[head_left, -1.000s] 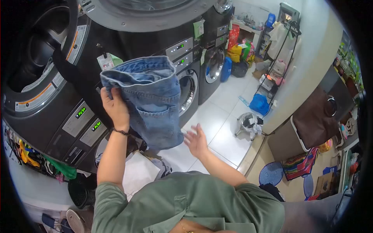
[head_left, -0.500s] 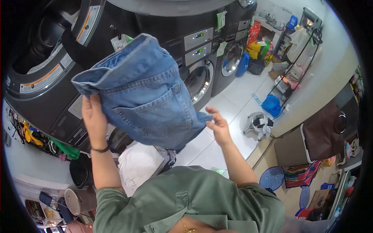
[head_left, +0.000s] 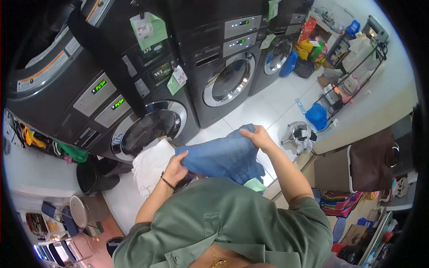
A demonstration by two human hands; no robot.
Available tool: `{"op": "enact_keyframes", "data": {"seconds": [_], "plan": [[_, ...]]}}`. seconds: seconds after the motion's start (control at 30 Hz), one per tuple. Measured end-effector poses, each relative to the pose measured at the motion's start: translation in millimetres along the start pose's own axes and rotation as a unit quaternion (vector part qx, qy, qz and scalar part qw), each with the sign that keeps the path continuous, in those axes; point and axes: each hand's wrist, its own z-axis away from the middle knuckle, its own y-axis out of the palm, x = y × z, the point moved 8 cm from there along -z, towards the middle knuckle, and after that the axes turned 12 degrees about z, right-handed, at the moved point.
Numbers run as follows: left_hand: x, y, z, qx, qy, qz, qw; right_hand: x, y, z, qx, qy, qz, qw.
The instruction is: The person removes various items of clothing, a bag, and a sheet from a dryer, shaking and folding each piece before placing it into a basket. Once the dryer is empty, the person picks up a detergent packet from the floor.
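Low in front of my chest I hold a pair of blue jeans (head_left: 219, 156), stretched out sideways between both hands. My left hand (head_left: 176, 168) is closed on their left end, thumb on top. At the upper right corner my right hand (head_left: 258, 137) pinches the denim between thumb and fingers. The cloth sags on the right side, and its lower part is partly hidden by my shirt. White laundry (head_left: 152, 164) lies in a heap just beyond my left hand.
Stacked dark washers and dryers stand ahead, including a closed front-loading door (head_left: 230, 79). Black baskets (head_left: 91, 175) sit at left near a beige bin (head_left: 81, 211). To the right are a small metal bin (head_left: 300, 134), a blue bag (head_left: 317, 117) and a wheeled rack.
The jeans have come down from in front of the machines to near my chest and turned, so the back pocket no longer shows. My left hand moved down and right; my right hand stayed high.
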Motion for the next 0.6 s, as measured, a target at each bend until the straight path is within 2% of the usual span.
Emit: {"op": "enact_keyframes", "data": {"seconds": [0.1,0.13,0.17,0.2,0.23,0.27,0.3,0.33,0.4,0.43,0.47,0.5,0.57,0.6], "plan": [[-24.7,30.8,18.4,0.022,0.075,0.045,0.996,56.4,-5.0,-5.1,0.055,-0.036,-0.035,0.997],[-43.2,49.5,30.8,0.069,0.098,0.089,0.989,86.6,-6.8,-0.9,0.096,-0.105,-0.145,0.979],[-65.3,83.6,44.9,0.169,0.146,0.116,0.968,110.4,-8.4,2.9,0.136,-0.171,-0.253,0.942],[-68.4,76.6,38.7,0.147,0.160,0.094,0.972,130.2,-6.0,1.8,0.090,-0.272,-0.204,0.936],[-69.7,66.6,32.9,0.123,0.175,0.074,0.974,123.1,3.5,-13.8,0.082,-0.260,-0.126,0.954],[-66.2,63.7,27.6,0.068,0.214,-0.156,0.962,106.4,17.6,-33.0,0.077,-0.248,-0.047,0.965],[-59.5,64.9,23.4,0.006,0.235,-0.376,0.896,94.8,30.9,-42.2,0.073,-0.236,0.033,0.969],[-62.0,63.1,25.7,-0.034,0.247,-0.327,0.911,94.3,18.4,-43.5,-0.052,-0.189,0.160,0.967],[-71.9,64.9,30.1,-0.034,0.226,-0.117,0.966,128.8,28.6,-36.4,0.007,-0.174,0.017,0.985],[-75.1,62.5,35.8,-0.032,0.213,-0.008,0.976,141.2,36.9,-33.2,0.039,-0.158,-0.054,0.985],[-82.3,61.1,45.0,-0.027,0.227,0.006,0.974,167.5,41.7,-31.3,0.026,-0.245,-0.040,0.968],[-93.0,70.6,59.0,0.030,0.267,0.005,0.963,185.5,45.9,-33.5,0.060,-0.233,-0.038,0.970],[-110.1,99.3,96.5,0.140,0.345,0.000,0.928,239.9,60.4,-32.0,0.099,-0.335,-0.093,0.932],[-119.1,100.9,112.5,0.084,0.398,-0.042,0.913,262.8,78.0,-26.8,0.171,-0.334,-0.144,0.916]]}}
